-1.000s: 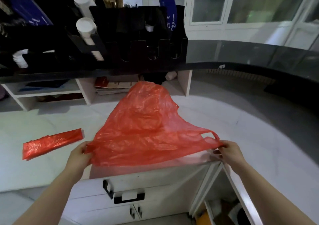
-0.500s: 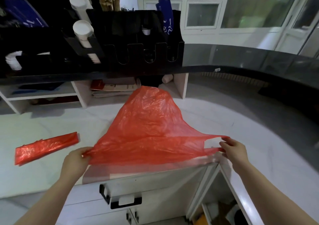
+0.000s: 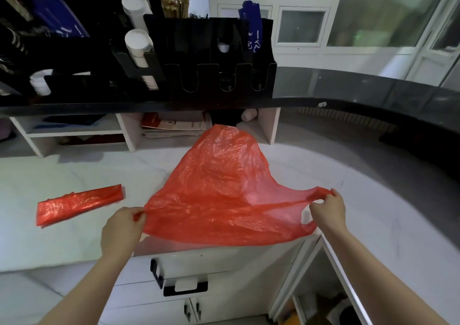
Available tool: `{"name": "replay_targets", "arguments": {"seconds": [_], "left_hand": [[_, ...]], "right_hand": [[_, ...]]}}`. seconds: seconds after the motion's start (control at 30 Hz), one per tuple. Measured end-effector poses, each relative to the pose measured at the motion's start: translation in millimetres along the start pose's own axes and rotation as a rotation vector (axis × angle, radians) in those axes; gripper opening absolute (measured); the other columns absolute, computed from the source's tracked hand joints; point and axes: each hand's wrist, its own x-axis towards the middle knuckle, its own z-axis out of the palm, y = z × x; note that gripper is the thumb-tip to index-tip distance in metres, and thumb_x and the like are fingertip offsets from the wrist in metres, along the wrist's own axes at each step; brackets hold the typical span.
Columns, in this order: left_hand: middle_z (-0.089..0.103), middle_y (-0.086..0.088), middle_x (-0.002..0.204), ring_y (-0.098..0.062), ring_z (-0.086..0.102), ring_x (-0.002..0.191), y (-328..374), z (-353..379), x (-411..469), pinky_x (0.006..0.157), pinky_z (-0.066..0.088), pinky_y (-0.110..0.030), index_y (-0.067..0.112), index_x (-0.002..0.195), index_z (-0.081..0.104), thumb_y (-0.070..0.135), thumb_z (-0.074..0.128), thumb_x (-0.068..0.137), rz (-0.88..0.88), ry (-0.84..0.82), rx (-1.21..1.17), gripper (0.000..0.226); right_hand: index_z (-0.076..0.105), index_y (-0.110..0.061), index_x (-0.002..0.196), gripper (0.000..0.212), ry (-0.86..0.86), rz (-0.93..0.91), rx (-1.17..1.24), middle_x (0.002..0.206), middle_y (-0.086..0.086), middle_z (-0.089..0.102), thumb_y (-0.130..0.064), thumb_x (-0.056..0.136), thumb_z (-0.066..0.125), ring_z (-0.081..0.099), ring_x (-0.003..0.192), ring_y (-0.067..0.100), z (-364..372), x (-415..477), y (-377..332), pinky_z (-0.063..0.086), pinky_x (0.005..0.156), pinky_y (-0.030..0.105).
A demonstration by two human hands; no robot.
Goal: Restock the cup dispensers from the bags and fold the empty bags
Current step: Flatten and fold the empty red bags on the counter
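**Landmark:** cup dispenser rack (image 3: 214,58), black, standing on the dark upper ledge at the back.

**Item 1: open red bag (image 3: 224,195).** Thin, crinkled plastic and apparently empty. It is on the white counter (image 3: 62,175), below and in front of the rack. Its closed end rests on the counter nearest the rack. Its handle end is raised, stretched wide and hanging over the counter's near edge.

**Item 2: left hand (image 3: 122,230).** In front of the rack and to its left. Thumb and fingers pinch the bag's left corner.

**Item 3: right hand (image 3: 327,211).** In front of the rack and to its right. The fingers grip the right handle loop, which is drawn out taut.

**Item 4: folded bag (image 3: 79,204).** Red, flattened into a long strip. It lies on the counter in front of the rack, well off to the left and apart from the open bag.

**Item 5: white cup stacks (image 3: 138,43).** Two of them, seated in the rack's left tubes. Springs show in two of the front slots, but I cannot tell whether those slots hold cups.

**Step in hand (judged):** folding, at the spreading-out stage. One bag is done and this one is being pulled flat.

**Next move calls for (judged):**
- Lower the handle end onto the counter without letting it go slack.
- Bring the two handles together so the edges line up.
- Press the air out towards the open end.
- Fold lengthwise into a strip like Item 4.

The film is light and slippery, so both hands need an even pull or it may bunch up.
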Motion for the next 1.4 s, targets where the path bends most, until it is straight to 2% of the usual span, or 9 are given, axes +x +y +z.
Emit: {"name": "replay_targets", "arguments": {"seconds": [0.17, 0.33, 0.5, 0.67, 0.9, 1.07, 1.2, 1.3, 1.4], "left_hand": [[0.070, -0.009, 0.084, -0.021, 0.051, 0.068, 11, 1, -2, 0.061, 0.033, -0.030, 0.011, 0.088, 0.075, 0.014, 0.061, 0.087, -0.034, 0.105, -0.048, 0.014], [0.068, -0.012, 0.093, -0.022, 0.057, 0.080, 22, 3, -9, 0.070, 0.040, -0.032, 0.007, 0.087, 0.075, 0.008, 0.069, 0.081, 0.033, 0.034, -0.167, 0.009], [0.063, -0.012, 0.105, -0.026, 0.058, 0.095, 15, 3, -27, 0.080, 0.040, -0.032, 0.008, 0.095, 0.074, 0.010, 0.078, 0.074, -0.016, -0.093, -0.164, 0.022], [0.064, -0.012, 0.114, -0.028, 0.058, 0.105, 5, -4, -41, 0.081, 0.039, -0.030, 0.010, 0.113, 0.068, 0.000, 0.071, 0.075, -0.048, -0.276, -0.128, 0.040], [0.071, -0.005, 0.078, -0.019, 0.061, 0.061, -9, -15, -35, 0.059, 0.043, -0.026, 0.011, 0.100, 0.073, 0.002, 0.061, 0.079, -0.247, -0.477, -0.114, 0.026], [0.068, 0.001, 0.068, -0.020, 0.063, 0.069, -5, -8, -35, 0.059, 0.041, -0.027, 0.013, 0.093, 0.075, 0.004, 0.056, 0.083, -0.207, -0.305, -0.098, 0.024], [0.069, -0.003, 0.076, -0.023, 0.068, 0.068, 10, -1, -32, 0.071, 0.054, -0.037, 0.011, 0.096, 0.071, 0.001, 0.047, 0.086, -0.383, -0.200, -0.463, 0.027], [0.068, -0.008, 0.082, -0.023, 0.068, 0.063, 17, -1, -31, 0.059, 0.051, -0.031, 0.014, 0.100, 0.064, 0.003, 0.047, 0.091, -0.410, -0.212, -0.622, 0.021], [0.068, -0.010, 0.080, -0.021, 0.066, 0.061, 26, -5, -34, 0.060, 0.052, -0.033, 0.015, 0.098, 0.060, 0.004, 0.055, 0.088, -0.353, -0.246, -0.605, 0.016]], "right_hand": [[0.070, -0.017, 0.078, 0.028, 0.020, 0.046, -0.047, 0.143, 0.018, 0.039, 0.001, 0.075, 0.049, 0.027, 0.139, 0.029, -17, -12, 4, 0.027, 0.111, 0.037], [0.072, -0.023, 0.096, 0.018, 0.039, -0.107, -0.169, 0.157, 0.011, 0.016, -0.019, 0.084, 0.058, 0.004, 0.144, 0.022, -15, -28, 15, 0.011, 0.115, 0.037], [0.069, -0.027, 0.109, 0.039, -0.262, 0.062, -0.381, 0.150, 0.016, 0.031, -0.050, 0.090, 0.045, 0.012, 0.141, 0.032, 9, -30, 31, 0.021, 0.109, 0.037], [0.074, -0.032, 0.090, 0.019, -0.224, -0.046, -0.258, 0.134, 0.014, 0.052, -0.022, 0.078, 0.063, 0.031, 0.136, 0.029, 21, -26, 18, 0.026, 0.109, 0.032], [0.066, -0.033, 0.064, 0.023, -0.286, -0.065, -0.128, 0.074, -0.014, 0.066, -0.014, 0.078, 0.068, 0.057, 0.074, 0.010, 11, -24, 19, 0.035, 0.060, 0.022], [0.069, -0.028, 0.071, 0.019, -0.136, -0.028, -0.155, 0.077, -0.005, 0.066, -0.012, 0.078, 0.062, 0.057, 0.075, 0.019, 13, -24, 23, 0.035, 0.063, 0.026], [0.063, -0.018, 0.107, 0.027, -0.037, 0.007, -0.210, 0.107, 0.008, 0.067, -0.014, 0.080, 0.060, 0.059, 0.100, 0.032, 13, -24, 15, 0.047, 0.080, 0.036], [0.057, -0.012, 0.120, 0.054, 0.120, -0.223, -0.294, 0.118, 0.016, 0.056, -0.005, 0.067, 0.066, 0.050, 0.110, 0.039, 15, -38, -8, 0.041, 0.094, 0.047], [0.069, -0.011, 0.097, 0.043, 0.049, -0.695, -0.243, 0.117, 0.021, 0.058, 0.004, 0.056, 0.071, 0.053, 0.109, 0.044, 33, -76, -44, 0.044, 0.092, 0.055]]}}
